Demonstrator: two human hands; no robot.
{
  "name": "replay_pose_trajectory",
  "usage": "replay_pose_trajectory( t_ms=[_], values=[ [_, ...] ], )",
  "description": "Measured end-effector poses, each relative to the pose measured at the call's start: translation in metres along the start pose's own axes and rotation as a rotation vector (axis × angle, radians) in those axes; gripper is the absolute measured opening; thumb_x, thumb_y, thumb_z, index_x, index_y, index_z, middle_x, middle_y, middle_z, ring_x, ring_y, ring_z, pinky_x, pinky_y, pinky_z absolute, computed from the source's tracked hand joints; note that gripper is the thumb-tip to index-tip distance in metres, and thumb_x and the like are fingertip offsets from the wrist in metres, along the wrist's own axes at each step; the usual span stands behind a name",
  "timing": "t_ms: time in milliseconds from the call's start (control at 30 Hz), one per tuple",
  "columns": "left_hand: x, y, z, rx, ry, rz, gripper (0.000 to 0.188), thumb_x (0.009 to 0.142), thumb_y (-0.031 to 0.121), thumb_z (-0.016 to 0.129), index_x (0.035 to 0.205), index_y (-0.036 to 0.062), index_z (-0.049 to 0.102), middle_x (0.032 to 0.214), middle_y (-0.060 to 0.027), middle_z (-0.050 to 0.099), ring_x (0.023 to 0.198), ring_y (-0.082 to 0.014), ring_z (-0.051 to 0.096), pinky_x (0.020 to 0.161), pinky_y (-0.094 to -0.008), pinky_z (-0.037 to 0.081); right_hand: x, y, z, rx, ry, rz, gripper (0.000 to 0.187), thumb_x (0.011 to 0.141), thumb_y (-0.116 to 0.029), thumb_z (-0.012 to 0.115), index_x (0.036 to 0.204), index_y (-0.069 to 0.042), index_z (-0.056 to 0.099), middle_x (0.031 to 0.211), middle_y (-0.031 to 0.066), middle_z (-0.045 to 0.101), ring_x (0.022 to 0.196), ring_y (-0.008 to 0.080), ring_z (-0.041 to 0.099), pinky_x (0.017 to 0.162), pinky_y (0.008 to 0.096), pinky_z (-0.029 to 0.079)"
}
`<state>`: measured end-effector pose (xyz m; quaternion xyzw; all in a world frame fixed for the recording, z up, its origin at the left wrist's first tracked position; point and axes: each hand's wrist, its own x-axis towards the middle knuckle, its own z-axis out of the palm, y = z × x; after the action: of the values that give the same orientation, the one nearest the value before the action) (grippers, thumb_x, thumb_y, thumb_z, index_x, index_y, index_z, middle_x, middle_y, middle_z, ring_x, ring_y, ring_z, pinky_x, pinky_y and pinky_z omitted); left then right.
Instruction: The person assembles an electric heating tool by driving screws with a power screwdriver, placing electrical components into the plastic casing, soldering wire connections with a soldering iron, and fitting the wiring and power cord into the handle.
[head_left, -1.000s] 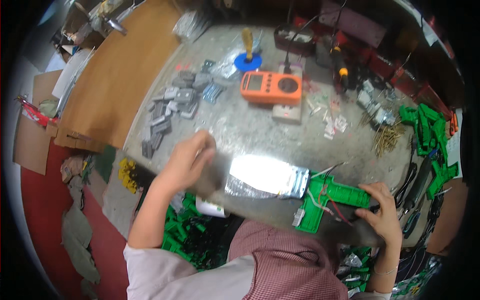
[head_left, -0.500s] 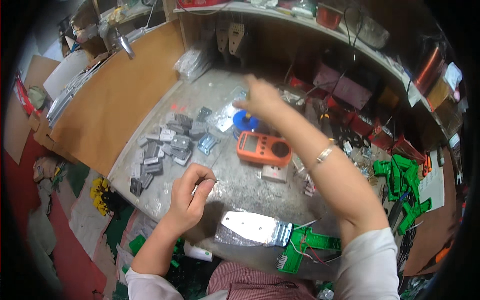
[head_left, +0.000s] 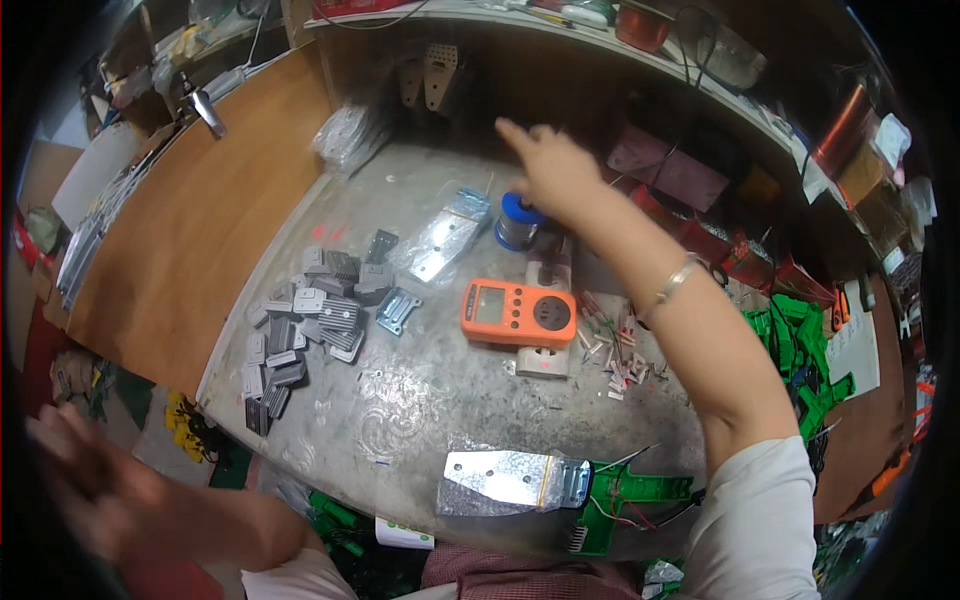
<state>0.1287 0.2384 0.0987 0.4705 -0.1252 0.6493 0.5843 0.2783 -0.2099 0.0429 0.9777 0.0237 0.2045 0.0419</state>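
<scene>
At the far side of the table, my right hand (head_left: 558,172) is over a blue spool of solder wire (head_left: 517,228). Its index finger sticks out to the left, while lower fingertips meet the top of the spool, partly hidden by the hand. My left hand (head_left: 105,495) is off the table at the lower left, smeared by motion, so its grip does not show. An orange handheld meter (head_left: 518,311) lies nearer me than the spool. Close to my body is a green plastic housing (head_left: 625,488) with loose wires, beside a wrapped metal plate (head_left: 500,480).
Grey finned blocks (head_left: 330,312) are heaped on the left, with a small metal bracket (head_left: 398,310) beside them. Another wrapped plate (head_left: 448,235) lies behind. Small white pieces (head_left: 625,372) are scattered right of the meter. Green housings (head_left: 800,350) crowd the right edge; a wooden panel (head_left: 200,240) stands left.
My left hand has swung from the table's middle to the far lower left. My right hand and the solder spool have shifted right and away from me; the spool now stands upright.
</scene>
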Motion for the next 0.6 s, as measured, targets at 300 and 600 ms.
replay_pose_trajectory(
  t_ms=[300,600],
  values=[
    [-0.177,0.062,0.051,-0.403,-1.928,-1.264,0.014,0.092,0.009,0.060,0.104,0.0026,0.058,0.083,-0.0078,0.064,0.075,-0.0180,0.061,0.068,-0.0261,0.046,-0.133,0.153,-0.107,0.508,0.485,0.628,0.018,0.088,-0.019,0.063,0.084,-0.002,0.068,0.069,0.0036,0.063,0.062,0.0076,0.056,0.058,0.0257,0.045],
    [-0.232,0.097,0.069,-0.120,-1.700,-0.540,0.029,0.075,-0.008,0.060,0.100,0.0049,0.067,0.087,-0.0113,0.059,0.073,-0.0276,0.064,0.065,-0.0351,0.052,-0.183,0.090,0.007,0.495,0.163,0.057,0.059,0.078,-0.002,0.065,0.134,-0.017,0.052,0.095,0.0162,0.063,0.083,0.0365,0.062,0.076,0.0415,0.050]
  ],
)
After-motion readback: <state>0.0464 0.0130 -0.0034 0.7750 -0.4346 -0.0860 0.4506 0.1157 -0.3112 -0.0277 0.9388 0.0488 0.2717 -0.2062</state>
